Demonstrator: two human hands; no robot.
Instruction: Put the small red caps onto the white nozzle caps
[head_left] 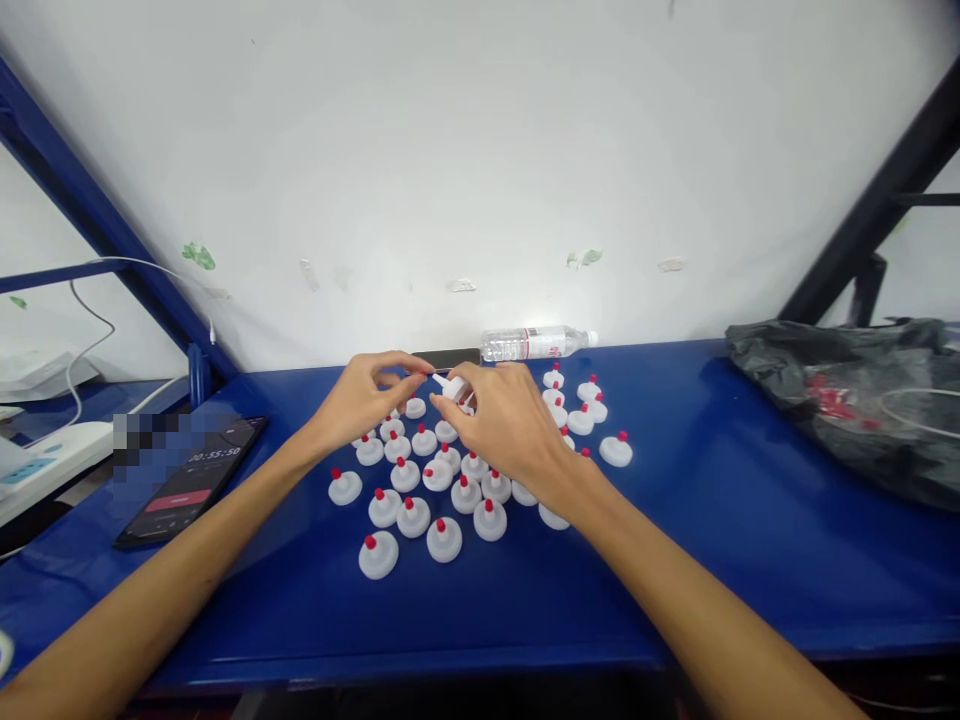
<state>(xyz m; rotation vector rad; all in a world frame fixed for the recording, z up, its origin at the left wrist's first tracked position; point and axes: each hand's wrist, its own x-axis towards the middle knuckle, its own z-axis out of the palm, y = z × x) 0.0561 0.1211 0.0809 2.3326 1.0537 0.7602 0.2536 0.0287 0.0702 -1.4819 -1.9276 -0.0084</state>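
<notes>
My right hand (502,415) grips a white nozzle cap (453,388), its bare pointed tip turned left. Thumb and fingertips of my left hand (364,398) are pinched together right beside that tip; whatever they hold is too small to make out. Beneath and around both hands, many white round caps with red tips stand on the blue table (300,610). One such cap (444,540) sits near the front, and another cap (437,475) leans with its red tip to the left. My hands and right forearm hide part of the group.
A clear plastic bottle (536,343) lies along the wall, beside a dark flat object (450,357). At left are a phone (195,480) showing a timer and a white power strip (56,455) with cables. A dark plastic bag (847,400) with red pieces occupies the right side.
</notes>
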